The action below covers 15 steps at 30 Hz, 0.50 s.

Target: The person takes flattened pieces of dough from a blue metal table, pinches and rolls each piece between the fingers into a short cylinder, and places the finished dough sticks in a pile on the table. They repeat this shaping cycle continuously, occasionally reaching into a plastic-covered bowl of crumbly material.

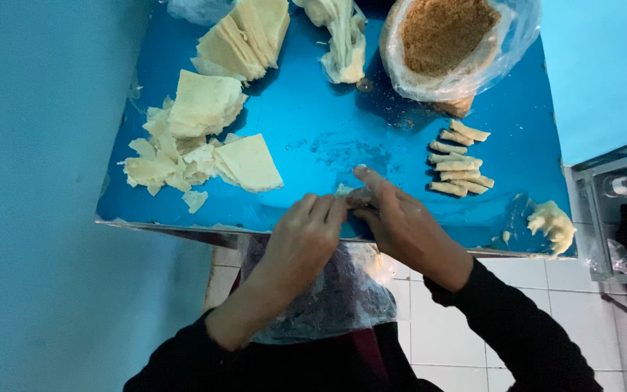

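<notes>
- I see both hands meeting at the near edge of the blue counter (313, 131), working one small piece of pale dough (344, 191) between them.
- My left hand (300, 239) has its fingers curled forward, the tips pinching the dough piece from the left; that grip is closed on it.
- My right hand (400, 221) comes in from the right, index finger stretched out flat along the counter, thumb and fingers pressed on the same dough piece; that grip holds it too.
- The dough piece is mostly hidden by the fingers, so I cannot tell its exact shape; it lies at the front edge of the counter, about midway along.
- Just right of the right hand lies a cluster of rolled pastry sticks (459, 160), laid side by side.
- Near the right front corner sits a lump of dough scraps (554, 226).
- At the left are stacks of thin pale pastry sheets (205, 105), with torn trimmings (157, 163) and a triangular cut sheet (250, 163) nearby.
- At the far edge is another stack of sheets (252, 33), a crumpled sheet bundle (342, 36), and a clear plastic bag of brown crumbly filling (444, 33).
- A clear plastic cover (342, 297) lies over my lap below the counter edge, above a white tiled floor (437, 319).
</notes>
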Available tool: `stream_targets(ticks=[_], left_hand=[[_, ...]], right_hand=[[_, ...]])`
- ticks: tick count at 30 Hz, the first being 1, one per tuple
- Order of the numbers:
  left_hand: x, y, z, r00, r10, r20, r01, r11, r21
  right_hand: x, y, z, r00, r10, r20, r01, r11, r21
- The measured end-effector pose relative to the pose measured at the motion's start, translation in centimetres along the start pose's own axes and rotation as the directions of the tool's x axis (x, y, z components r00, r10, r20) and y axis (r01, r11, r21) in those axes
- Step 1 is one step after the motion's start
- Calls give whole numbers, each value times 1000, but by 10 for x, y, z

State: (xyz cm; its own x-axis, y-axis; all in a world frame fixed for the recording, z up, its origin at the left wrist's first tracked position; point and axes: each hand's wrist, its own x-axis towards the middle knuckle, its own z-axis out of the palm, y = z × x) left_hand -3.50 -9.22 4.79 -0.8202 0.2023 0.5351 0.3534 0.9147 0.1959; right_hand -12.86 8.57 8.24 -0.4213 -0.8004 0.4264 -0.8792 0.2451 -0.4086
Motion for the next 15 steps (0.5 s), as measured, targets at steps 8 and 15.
stream_targets(ticks=[8,15], left_hand=[[13,-4,-3,988,-146,43,151,978,-143],[0,14,-14,987,-102,121,103,995,3]], right_hand=[[15,3,-12,943,208,260,-268,938,222],[-1,5,-3,996,75,43,-80,989,121]])
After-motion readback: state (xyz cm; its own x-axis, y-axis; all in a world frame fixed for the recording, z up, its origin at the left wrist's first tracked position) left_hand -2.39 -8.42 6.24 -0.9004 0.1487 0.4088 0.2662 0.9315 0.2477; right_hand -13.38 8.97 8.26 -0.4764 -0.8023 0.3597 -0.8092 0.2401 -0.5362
